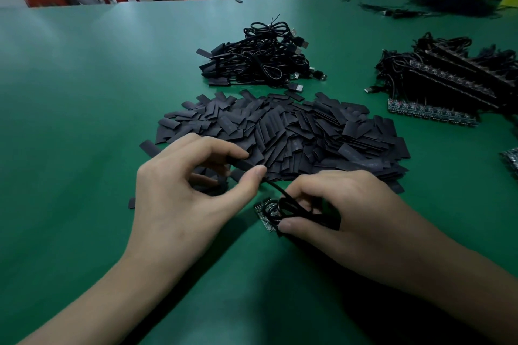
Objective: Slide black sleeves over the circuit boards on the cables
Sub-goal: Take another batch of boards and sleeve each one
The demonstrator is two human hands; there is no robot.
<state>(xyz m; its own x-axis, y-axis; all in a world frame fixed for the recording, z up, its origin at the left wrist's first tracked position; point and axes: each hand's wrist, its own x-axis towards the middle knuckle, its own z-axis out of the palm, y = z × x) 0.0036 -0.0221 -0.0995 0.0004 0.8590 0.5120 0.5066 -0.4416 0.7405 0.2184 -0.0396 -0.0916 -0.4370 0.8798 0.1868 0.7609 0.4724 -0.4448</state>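
head view first: where's the black sleeve [242, 164]?

pinched between thumb and forefinger of the left hand [182, 185], just over the near edge of the loose sleeve pile [294, 131].

which way does it point?

its long axis runs from upper left to lower right, with the lower end aimed at the right hand [344, 210]. a strand of cable [284, 202] leaves that end. whether it's already threaded inside, i can't tell.

and the right hand?

its fingers are curled round the coiled cable, thumb pressed on it. the circuit board [265, 214] sits under the coil, low over the green table [84, 92], half hidden.

anything else?

sleeved cables [258, 59] are heaped beyond the pile, and bare boards with cables [448, 84] are stacked at far right.
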